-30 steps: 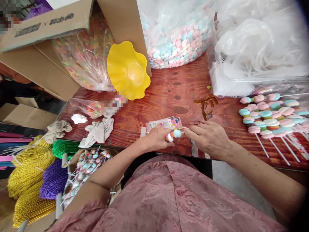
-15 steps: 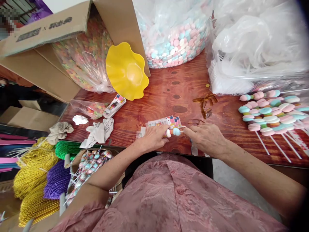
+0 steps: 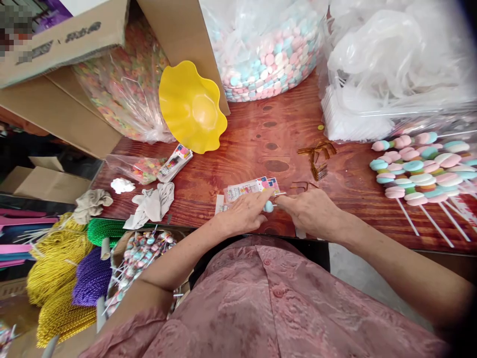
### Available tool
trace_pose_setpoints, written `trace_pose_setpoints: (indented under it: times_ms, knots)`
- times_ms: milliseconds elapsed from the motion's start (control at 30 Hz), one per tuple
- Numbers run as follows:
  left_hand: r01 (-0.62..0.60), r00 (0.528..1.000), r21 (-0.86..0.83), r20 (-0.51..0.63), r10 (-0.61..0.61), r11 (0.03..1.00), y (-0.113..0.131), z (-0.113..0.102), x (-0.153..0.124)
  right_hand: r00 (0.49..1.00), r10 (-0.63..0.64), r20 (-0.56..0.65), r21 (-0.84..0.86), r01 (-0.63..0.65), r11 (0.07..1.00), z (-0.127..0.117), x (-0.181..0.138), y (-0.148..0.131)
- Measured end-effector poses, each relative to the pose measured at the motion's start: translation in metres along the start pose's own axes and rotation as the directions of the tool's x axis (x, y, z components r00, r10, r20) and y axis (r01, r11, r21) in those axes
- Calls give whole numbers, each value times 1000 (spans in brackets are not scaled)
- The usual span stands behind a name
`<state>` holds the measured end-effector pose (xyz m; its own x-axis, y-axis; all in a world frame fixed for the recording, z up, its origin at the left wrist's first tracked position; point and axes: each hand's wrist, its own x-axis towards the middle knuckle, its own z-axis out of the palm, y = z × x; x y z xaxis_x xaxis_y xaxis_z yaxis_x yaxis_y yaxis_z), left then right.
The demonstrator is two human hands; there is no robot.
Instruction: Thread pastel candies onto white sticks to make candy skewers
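Close to the table's front edge, my left hand (image 3: pixel 246 211) is closed around a marshmallow skewer. Only a pale blue marshmallow (image 3: pixel 268 206) and a bit of white stick show past its fingers. My right hand (image 3: pixel 313 213) meets it from the right, its thumb and forefinger pinched on a thin brown twist tie (image 3: pixel 276 199) at the stick end. Printed label cards (image 3: pixel 244 190) lie under and behind my left hand. Past my right fingers are loose brown twist ties (image 3: pixel 303 186), with a bundle of them (image 3: pixel 318 169) farther back.
Finished marshmallow skewers (image 3: pixel 421 171) are piled at the right. Behind stand a marshmallow bag (image 3: pixel 276 64), a plastic-covered container (image 3: pixel 357 119), a yellow wavy bowl (image 3: pixel 194 107) and an open carton (image 3: pixel 85 114). A cloth glove (image 3: pixel 151 206) lies left; a box of skewers (image 3: pixel 143 253) sits below.
My left hand has moved slightly right and over the skewer, covering more of its marshmallows. My right hand has shifted a little left, bringing the fingertips close together.
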<state>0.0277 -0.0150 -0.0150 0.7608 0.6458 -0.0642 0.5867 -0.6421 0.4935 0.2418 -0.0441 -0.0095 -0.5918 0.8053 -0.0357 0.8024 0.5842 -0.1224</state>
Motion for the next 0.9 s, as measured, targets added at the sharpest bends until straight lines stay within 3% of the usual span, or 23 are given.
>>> trace_pose_setpoints:
  times_ms: [67,133,200,233,300,367,400,500,567,633,733,800,833,900]
  knots:
    - [-59,973,49,-221,68,997,3,-15,-6,990,55,-127,92,-43,995,6,-2,8]
    - [-58,870,18,-489,59,998,8,-28,-18,944,157,-289,235,-89,968,14,-7,14]
    - [-79,754,-195,-653,-69,978,11,-33,-29,867,271,-419,374,-107,921,21,-11,13]
    - [-114,738,-361,-655,-165,926,12,-31,-31,826,311,-470,418,-102,903,23,-13,11]
    - [-174,794,-694,-518,-317,699,11,-25,-27,756,336,-562,433,-76,898,26,-11,1]
    - [-193,852,-875,-374,-367,445,9,-21,-12,700,288,-653,351,-57,935,27,-6,-12]
    - [-207,853,-909,-349,-387,362,8,-22,-3,679,249,-691,287,-58,956,28,-2,-19]
    - [-215,794,-928,-347,-499,303,5,-33,21,638,161,-753,144,-79,986,29,7,-34]
    - [-144,775,-933,-314,-549,330,2,-40,29,646,225,-729,228,-81,970,30,11,-39]
    - [-66,787,-928,-275,-553,366,-2,-40,31,712,359,-603,472,-44,881,28,13,-41]
    - [-60,819,-921,-265,-508,384,-9,-30,29,861,429,-272,854,11,520,24,18,-44]
    - [-123,844,-937,-271,-462,326,-13,-22,27,917,379,-127,960,16,281,21,22,-47]
    - [-152,856,-950,-265,-445,274,-14,-20,26,926,366,-94,978,18,206,21,25,-48]
    - [-183,878,-973,-227,-422,143,-14,-18,23,920,380,-93,985,29,172,24,28,-50]
